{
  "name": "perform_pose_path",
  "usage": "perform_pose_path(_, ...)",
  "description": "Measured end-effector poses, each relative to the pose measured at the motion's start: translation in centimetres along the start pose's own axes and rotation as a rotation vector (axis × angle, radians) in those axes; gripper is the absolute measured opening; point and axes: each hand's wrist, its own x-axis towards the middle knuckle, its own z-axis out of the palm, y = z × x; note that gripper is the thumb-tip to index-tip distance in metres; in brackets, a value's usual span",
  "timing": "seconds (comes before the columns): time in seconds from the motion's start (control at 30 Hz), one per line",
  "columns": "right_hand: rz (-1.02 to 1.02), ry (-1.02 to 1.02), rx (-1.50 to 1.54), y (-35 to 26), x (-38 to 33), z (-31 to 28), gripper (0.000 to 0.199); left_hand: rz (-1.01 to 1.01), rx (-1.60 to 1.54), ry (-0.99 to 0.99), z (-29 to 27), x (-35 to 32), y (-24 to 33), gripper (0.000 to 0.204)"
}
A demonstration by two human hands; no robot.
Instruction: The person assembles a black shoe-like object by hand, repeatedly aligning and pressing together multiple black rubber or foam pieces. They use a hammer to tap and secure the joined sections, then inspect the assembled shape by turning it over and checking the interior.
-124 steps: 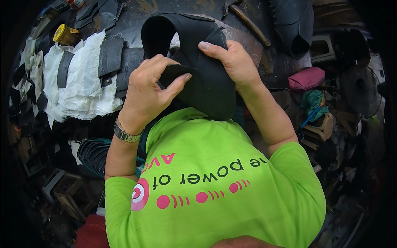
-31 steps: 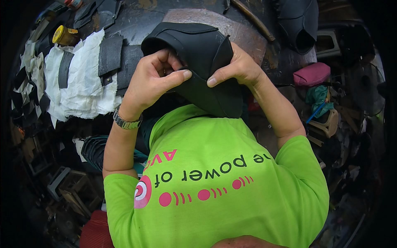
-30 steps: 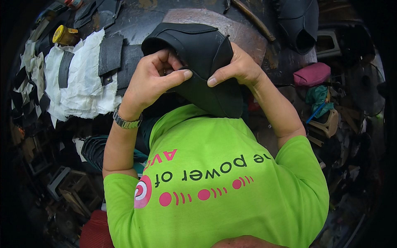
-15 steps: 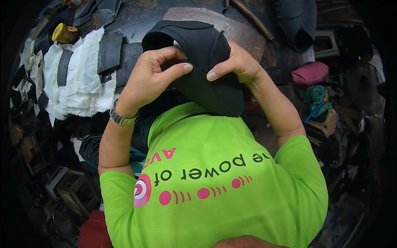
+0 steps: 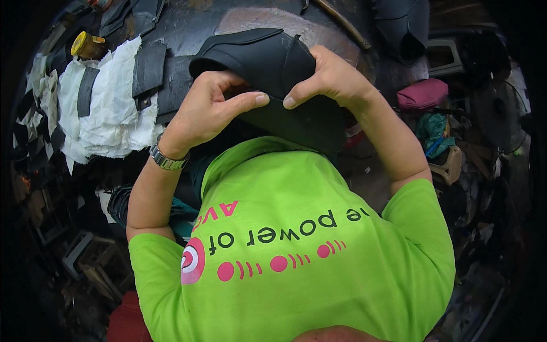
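At the scuffed dark worktable [image 5: 181, 29], my left hand [image 5: 206, 108] and right hand [image 5: 331, 80] are pinching one curved black leather-like piece [image 5: 250, 56]!
I'm judging light, even thumb pressure best.

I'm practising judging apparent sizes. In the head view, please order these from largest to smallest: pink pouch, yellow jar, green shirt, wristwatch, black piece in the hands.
1. Green shirt
2. Black piece, partly hidden
3. Pink pouch
4. Yellow jar and wristwatch: too alike in size to rank
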Motion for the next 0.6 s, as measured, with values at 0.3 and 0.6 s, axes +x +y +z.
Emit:
perform_pose_path(0.3,0.039,-0.104,-0.074,-2.8,0.4,-2.1,0.036,0.241,-0.180,0.007,0.3,-0.2,-0.5,0.016)
perform_pose_path(0.6,-0.621,-0.228,-0.713,-6.6,-0.5,-2.7,0.027,0.802,0.453,0.331,0.7,-0.1,0.7,0.022)
